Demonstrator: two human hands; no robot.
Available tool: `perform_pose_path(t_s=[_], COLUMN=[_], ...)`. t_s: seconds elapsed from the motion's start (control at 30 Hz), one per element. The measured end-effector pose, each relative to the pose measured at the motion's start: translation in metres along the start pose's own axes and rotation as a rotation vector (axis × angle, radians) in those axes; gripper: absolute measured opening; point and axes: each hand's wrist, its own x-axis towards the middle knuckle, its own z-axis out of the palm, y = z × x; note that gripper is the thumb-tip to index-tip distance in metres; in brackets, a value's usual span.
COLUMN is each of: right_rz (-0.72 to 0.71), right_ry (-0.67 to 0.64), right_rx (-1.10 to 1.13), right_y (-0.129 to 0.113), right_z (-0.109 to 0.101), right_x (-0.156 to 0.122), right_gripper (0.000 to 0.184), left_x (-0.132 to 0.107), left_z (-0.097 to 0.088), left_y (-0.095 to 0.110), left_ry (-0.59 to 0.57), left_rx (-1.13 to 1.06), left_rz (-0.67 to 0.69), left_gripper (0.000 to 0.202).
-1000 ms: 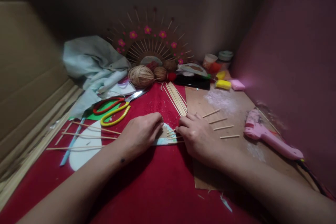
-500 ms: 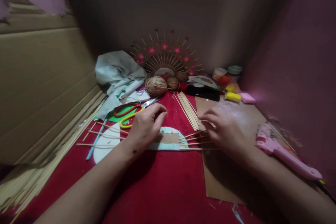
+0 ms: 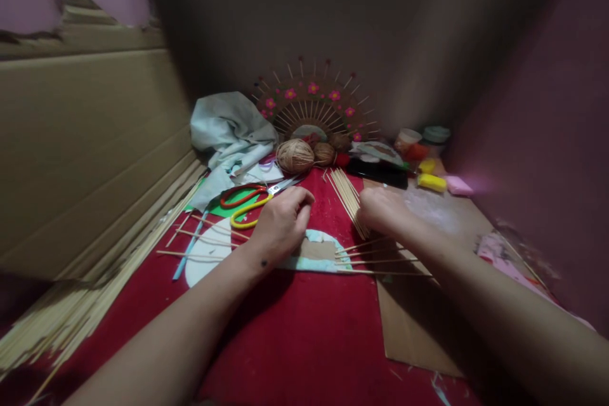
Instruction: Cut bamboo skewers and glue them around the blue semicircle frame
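Note:
My left hand (image 3: 283, 219) is closed, thumb and forefinger curled together above a half-round piece of cardboard (image 3: 320, 250) with a pale blue-white rim. Whatever lies in those fingers is hidden. Thin wooden sticks fan out from this piece to the left and right. Beside a bundle of thin sticks (image 3: 346, 200), my right hand (image 3: 384, 208) is bent down with its fingers curled at the bundle's right edge. The back of the hand covers its fingertips. Scissors (image 3: 252, 206) with red and yellow handles lie just beyond my left hand, near a white rounded sheet (image 3: 209, 254).
A flower-decorated stick fan (image 3: 311, 98) stands at the back behind balls of twine (image 3: 295, 155). A cardboard sheet (image 3: 413, 323) and pink glue gun (image 3: 509, 263) lie right. Long sticks (image 3: 95, 304) line the left cardboard wall (image 3: 90, 158). Yellow clay packs (image 3: 432, 183) sit back right.
My right hand has moved forward and left, from above the fanned sticks to the stick bundle. My left hand keeps its place on the half-round piece. The whole view has shifted slightly.

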Motion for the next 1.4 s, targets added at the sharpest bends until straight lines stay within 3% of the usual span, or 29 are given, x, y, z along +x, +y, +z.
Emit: perform_pose_path(t_s=[0.2, 0.33, 0.4, 0.53, 0.67, 0.73, 0.83, 0.9, 0.97, 1.2, 1.4], right_rz=[0.064, 0.078, 0.059, -0.049, -0.175, -0.19, -0.184, -0.151, -0.121, -0.054, -0.106], right_ry=[-0.02, -0.012, 0.011, 0.093, 0.167, 0.102, -0.081, -0.174, -0.231, -0.414, -0.541], right_rx=[0.056, 0.127, 0.16, 0.264, 0.632, 0.871, 1.227, 1.369, 1.445, 1.53, 1.519], right_y=[0.01, 0.018, 0.019, 0.014, 0.006, 0.001, -0.008, -0.015, -0.021, -0.031, -0.035], right_z=[0.002, -0.007, -0.013, -0.022, -0.021, -0.014, 0.001, 0.011, 0.017, 0.016, 0.02], right_x=[0.012, 0.004, -0.008, -0.045, -0.08, -0.09, -0.098, -0.101, -0.104, -0.11, -0.117], right_gripper=[0.028, 0.022, 0.023, 0.022, 0.019, 0.021, 0.02, 0.021, 0.023, 0.012, 0.013], left_x=[-0.001, -0.001, -0.001, 0.003, 0.007, 0.008, 0.005, 0.002, -0.001, -0.003, 0.006], left_z=[0.0, 0.002, 0.003, -0.005, -0.023, -0.027, -0.025, -0.019, -0.013, -0.009, -0.008], left_y=[-0.001, -0.002, -0.001, 0.008, 0.018, 0.021, 0.025, 0.026, 0.026, 0.026, 0.015], left_ry=[-0.028, -0.028, -0.04, -0.102, -0.006, -0.051, -0.291, -0.423, -0.484, -0.57, -0.43], left_rx=[0.013, -0.011, -0.1, -0.537, -0.706, -0.722, -0.826, -0.93, -1.014, -1.072, -1.231], left_rz=[-0.003, -0.005, -0.075, -0.346, -0.444, -0.463, -0.505, -0.527, -0.557, -0.61, -0.72], left_gripper=[0.015, 0.015, 0.012, 0.01, 0.022, 0.022, 0.021, 0.021, 0.021, 0.021, 0.025])
